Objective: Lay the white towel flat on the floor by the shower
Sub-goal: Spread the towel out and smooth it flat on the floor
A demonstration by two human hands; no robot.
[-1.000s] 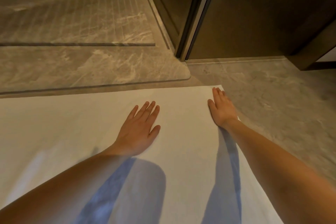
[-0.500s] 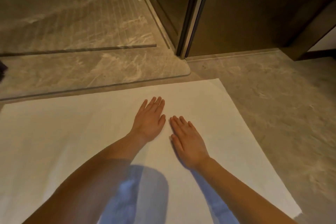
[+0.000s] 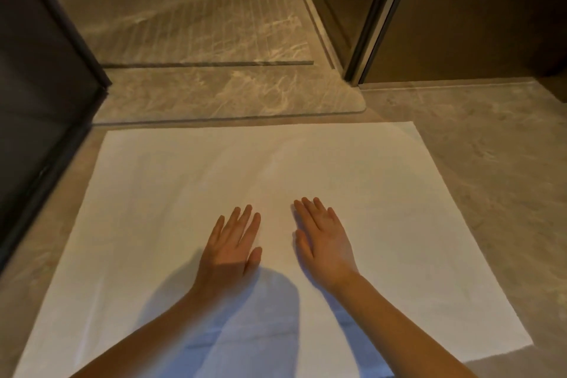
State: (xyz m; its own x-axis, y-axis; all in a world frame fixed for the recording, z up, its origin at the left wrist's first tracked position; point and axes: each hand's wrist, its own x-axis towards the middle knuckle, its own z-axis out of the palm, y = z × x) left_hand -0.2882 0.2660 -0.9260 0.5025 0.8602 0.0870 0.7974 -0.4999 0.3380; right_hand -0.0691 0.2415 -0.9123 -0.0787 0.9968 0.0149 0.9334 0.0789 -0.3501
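Since half a second ago, left hand (image 3: pixel 230 252) and right hand (image 3: pixel 325 245) have separated slightly. Both press flat, fingers straight, on white towel (image 3: pixel 368 181), spread on floor (image 3: pixel 491 147) just before shower sill (image 3: pixel 214 101); a dark panel (image 3: pixel 40 101) stands near its left edge.

Left hand (image 3: pixel 230 250), right hand (image 3: pixel 325 244) apparently flat

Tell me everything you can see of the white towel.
The white towel is a plain, roughly rectangular cloth, spread flat on the grey marbled floor with only faint creases. Its far edge runs along the raised shower step, a narrow strip of floor between them; its near edge leaves the picture. The left hand and the right hand rest palm down, fingers straight, side by side but apart near its middle. Bluish shadows fall across its near part.
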